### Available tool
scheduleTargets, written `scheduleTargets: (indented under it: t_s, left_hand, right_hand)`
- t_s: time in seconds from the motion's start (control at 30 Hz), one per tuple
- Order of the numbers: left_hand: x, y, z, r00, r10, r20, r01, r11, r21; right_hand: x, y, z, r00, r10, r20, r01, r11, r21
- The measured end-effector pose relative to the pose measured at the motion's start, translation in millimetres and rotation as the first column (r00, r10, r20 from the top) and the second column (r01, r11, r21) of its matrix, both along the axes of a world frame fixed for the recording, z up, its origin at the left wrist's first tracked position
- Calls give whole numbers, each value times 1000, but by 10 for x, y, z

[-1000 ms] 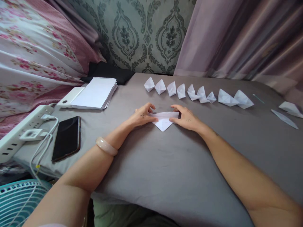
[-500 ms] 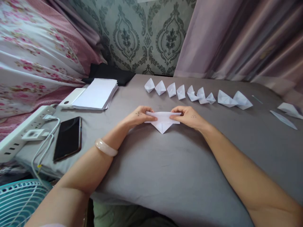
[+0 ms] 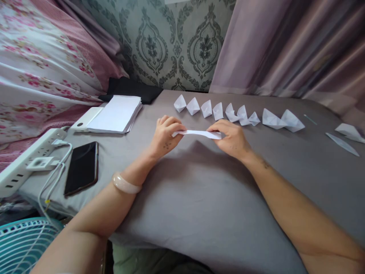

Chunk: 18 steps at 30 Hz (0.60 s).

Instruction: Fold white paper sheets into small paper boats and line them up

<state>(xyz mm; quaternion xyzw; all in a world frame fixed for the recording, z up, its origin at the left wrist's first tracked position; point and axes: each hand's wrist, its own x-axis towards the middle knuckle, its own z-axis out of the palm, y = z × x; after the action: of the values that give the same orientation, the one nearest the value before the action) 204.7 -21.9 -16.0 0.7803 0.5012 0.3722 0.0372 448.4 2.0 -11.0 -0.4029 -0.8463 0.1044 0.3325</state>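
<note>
A folded sheet of white paper (image 3: 197, 133) is held just above the grey cloth, seen nearly edge-on as a narrow, slightly bowed strip. My left hand (image 3: 168, 135) pinches its left end, fingers on the far side and back of the hand toward me. At the other end my right hand (image 3: 230, 137) grips the paper between thumb and fingers. The triangular part of the fold is hidden at this angle. Beyond the hands a row of several folded paper boats (image 3: 207, 109) stands on the cloth.
To the left lie a stack of white paper (image 3: 115, 114), a black phone (image 3: 82, 167) and a power strip (image 3: 34, 156) with white cables. A teal fan (image 3: 25, 243) stands at lower left. Loose paper pieces (image 3: 342, 144) lie at far right on the grey-covered surface (image 3: 199, 205).
The folded paper has been lifted and tilted, so its triangular flap no longer shows. My left hand has turned upward, and my right hand has rotated with the paper.
</note>
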Motion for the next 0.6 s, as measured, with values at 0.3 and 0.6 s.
scheduleTargets:
  t_s: [0.3, 0.6]
  left_hand:
    - [25, -19, -102, 791, -138, -596, 185, 983, 18]
    - [-46, 12, -195, 939, -170, -301, 89, 960, -265]
  right_hand:
    - [-5, -125, -123, 788, -13, 616, -143, 969, 203]
    - [27, -179, -61, 857, 84, 509, -53, 996, -77]
